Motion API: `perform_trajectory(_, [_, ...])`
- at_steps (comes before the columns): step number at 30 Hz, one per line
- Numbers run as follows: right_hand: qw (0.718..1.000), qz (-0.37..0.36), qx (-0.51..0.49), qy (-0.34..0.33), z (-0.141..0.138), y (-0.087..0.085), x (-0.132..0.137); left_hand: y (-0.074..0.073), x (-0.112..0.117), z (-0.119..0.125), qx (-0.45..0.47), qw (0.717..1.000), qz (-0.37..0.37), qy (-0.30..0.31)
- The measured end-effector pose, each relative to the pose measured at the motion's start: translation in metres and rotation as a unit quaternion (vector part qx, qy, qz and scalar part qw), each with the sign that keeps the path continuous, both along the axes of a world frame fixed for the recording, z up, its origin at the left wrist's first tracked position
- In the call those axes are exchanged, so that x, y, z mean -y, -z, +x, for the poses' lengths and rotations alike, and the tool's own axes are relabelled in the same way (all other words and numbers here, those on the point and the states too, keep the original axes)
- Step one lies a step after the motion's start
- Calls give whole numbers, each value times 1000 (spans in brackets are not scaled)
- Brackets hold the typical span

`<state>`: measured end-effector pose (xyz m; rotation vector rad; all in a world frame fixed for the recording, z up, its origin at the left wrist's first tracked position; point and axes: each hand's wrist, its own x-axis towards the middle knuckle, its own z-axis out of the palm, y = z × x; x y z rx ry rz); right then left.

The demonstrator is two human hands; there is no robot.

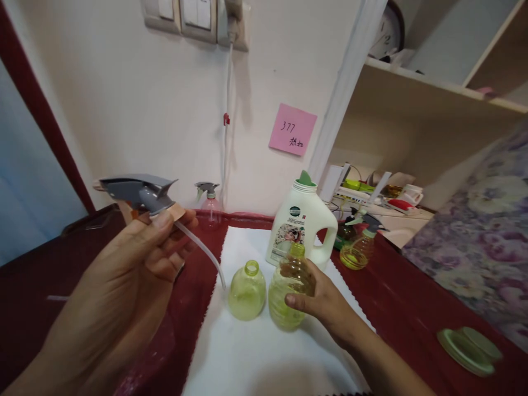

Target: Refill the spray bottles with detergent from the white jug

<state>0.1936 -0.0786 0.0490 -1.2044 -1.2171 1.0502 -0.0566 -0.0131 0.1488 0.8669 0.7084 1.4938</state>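
My left hand is closed on a grey trigger spray head, gripping it by its pale orange collar. From the collar a clear dip tube curves down to the right, its tip beside a small round yellow-green bottle. That bottle stands open and upright on a white cloth. Just right of it, my right hand grips a taller ribbed yellow-green bottle, also upright with an uncapped neck. Behind both is a large pale jug with a handle and a green spout in its mouth.
The white cloth lies on a dark red table. A pink spray bottle stands by the wall, and a yellow spray bottle stands right of the jug. A green lid-like object lies at the right.
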Motion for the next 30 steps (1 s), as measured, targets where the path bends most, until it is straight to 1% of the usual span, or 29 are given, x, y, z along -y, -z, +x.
perform_trajectory(4, [1000, 8, 12, 19, 0, 6, 1, 5, -4, -2, -7, 1000, 3, 0])
perform_trajectory(8, [997, 24, 42, 58, -1, 19, 3, 9, -7, -5, -17, 1000, 17, 19])
perform_trajectory(14, [993, 23, 61, 100, -4, 34, 7, 10, -12, -7, -11, 999, 30, 32])
perform_trajectory(19, [992, 24, 71, 98, -3, 43, 8, 9, -10, -3, -9, 1000, 11, 23])
perform_trajectory(23, [992, 18, 73, 97, -2, 48, 10, 5, -6, 1, -6, 1000, -19, 9])
perform_trajectory(26, [992, 21, 80, 100, -1, 49, 10, 3, -3, 2, -12, 999, -35, 5])
perform_trajectory(30, [991, 16, 93, 96, -2, 47, 12, 5, -3, 1, -11, 999, -25, 18])
